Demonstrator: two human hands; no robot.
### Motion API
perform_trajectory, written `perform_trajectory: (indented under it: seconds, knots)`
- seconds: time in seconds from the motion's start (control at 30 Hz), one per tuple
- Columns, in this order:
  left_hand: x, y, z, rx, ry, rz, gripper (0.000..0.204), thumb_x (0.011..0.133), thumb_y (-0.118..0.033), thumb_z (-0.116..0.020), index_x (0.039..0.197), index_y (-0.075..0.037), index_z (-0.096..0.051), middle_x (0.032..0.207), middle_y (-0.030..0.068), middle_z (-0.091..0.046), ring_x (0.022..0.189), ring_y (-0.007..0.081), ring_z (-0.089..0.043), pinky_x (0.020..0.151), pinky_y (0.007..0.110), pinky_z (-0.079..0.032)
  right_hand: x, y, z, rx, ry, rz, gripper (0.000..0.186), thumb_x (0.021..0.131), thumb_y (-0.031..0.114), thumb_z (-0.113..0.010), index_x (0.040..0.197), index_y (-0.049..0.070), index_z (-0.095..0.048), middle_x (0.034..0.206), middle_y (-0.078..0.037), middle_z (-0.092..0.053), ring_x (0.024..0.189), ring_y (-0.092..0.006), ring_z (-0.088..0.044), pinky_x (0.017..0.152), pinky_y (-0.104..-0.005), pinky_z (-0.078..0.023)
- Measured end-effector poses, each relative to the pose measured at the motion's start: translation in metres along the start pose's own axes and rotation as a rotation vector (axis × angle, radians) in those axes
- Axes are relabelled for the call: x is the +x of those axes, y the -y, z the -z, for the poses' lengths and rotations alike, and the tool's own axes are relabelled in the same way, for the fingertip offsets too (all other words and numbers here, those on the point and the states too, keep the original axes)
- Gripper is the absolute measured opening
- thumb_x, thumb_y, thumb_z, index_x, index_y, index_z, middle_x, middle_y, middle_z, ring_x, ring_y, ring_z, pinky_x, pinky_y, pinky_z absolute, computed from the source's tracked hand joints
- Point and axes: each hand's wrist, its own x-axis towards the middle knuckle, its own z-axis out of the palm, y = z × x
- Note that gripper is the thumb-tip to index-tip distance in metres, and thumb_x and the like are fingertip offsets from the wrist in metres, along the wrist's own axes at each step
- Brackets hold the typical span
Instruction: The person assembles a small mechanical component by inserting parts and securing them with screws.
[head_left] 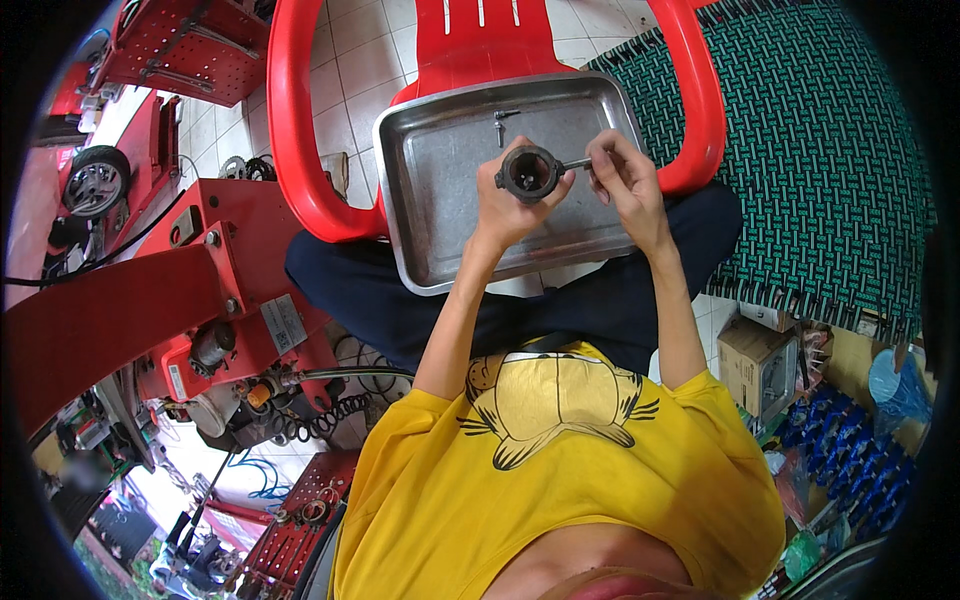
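Head view: left hand (505, 200) clamps a dark ring part (529, 173), bore facing up; right hand (622, 175) pinches its sideways bolt (577, 164).

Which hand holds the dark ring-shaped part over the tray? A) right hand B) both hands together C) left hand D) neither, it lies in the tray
C: the left hand wraps the dark ring-shaped part above the metal tray, while the right hand pinches a thin metal tool at the part's side.
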Motion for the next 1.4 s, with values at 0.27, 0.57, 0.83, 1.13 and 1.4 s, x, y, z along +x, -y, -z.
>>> perform_trajectory:
  seconds: [0.27,0.57,0.83,1.13,1.4]
  knots:
    - [0.001,-0.001,-0.001,0.042,0.018,-0.009,0.033,0.077,-0.022,-0.089,0.079,-0.007,-0.059,0.065,0.0036,-0.064,0.056,0.0147,-0.059,0.058,0.030,-0.050,0.002,0.008,0.015,-0.220,0.005,0.234,0.012,0.099,0.012,-0.068,0.108,0.004,-0.064,0.081,-0.003,-0.063,0.067,-0.0074,-0.059,0.064,-0.0227,-0.046]
    - [0.000,-0.001,-0.004,0.054,0.028,-0.035,0.031,0.075,-0.021,-0.088,0.078,-0.009,-0.059,0.065,0.0033,-0.064,0.055,0.0167,-0.061,0.057,0.030,-0.050,0.005,0.014,0.023,-0.196,0.069,-0.172,0.022,0.100,0.022,-0.069,0.097,0.001,-0.066,0.084,-0.002,-0.067,0.069,-0.0062,-0.059,0.061,-0.0245,-0.045]
    - [0.002,0.001,-0.007,0.051,0.030,-0.016,0.031,0.075,-0.021,-0.088,0.078,-0.008,-0.060,0.066,0.0035,-0.064,0.055,0.0161,-0.060,0.057,0.030,-0.049,0.002,0.013,0.017,-0.272,-0.057,0.180,0.013,0.091,0.010,-0.076,0.095,0.003,-0.066,0.085,-0.001,-0.066,0.071,-0.0069,-0.060,0.064,-0.0238,-0.046]
    - [0.002,-0.001,-0.006,0.044,0.020,-0.020,0.032,0.076,-0.021,-0.088,0.078,-0.008,-0.059,0.065,0.0037,-0.064,0.055,0.0152,-0.059,0.057,0.030,-0.049,0.000,0.020,0.008,-0.183,-0.092,0.127,0.017,0.092,0.010,-0.075,0.104,0.003,-0.066,0.093,-0.002,-0.068,0.074,-0.0066,-0.061,0.065,-0.0239,-0.046]
    - [0.001,-0.001,-0.004,0.042,0.025,-0.002,0.033,0.075,-0.022,-0.089,0.078,-0.008,-0.058,0.064,0.0030,-0.063,0.054,0.0159,-0.058,0.056,0.030,-0.049,0.003,0.023,0.013,-0.308,-0.012,-0.042,0.017,0.093,0.018,-0.077,0.097,0.003,-0.069,0.078,0.000,-0.067,0.068,-0.0055,-0.059,0.061,-0.0239,-0.044]
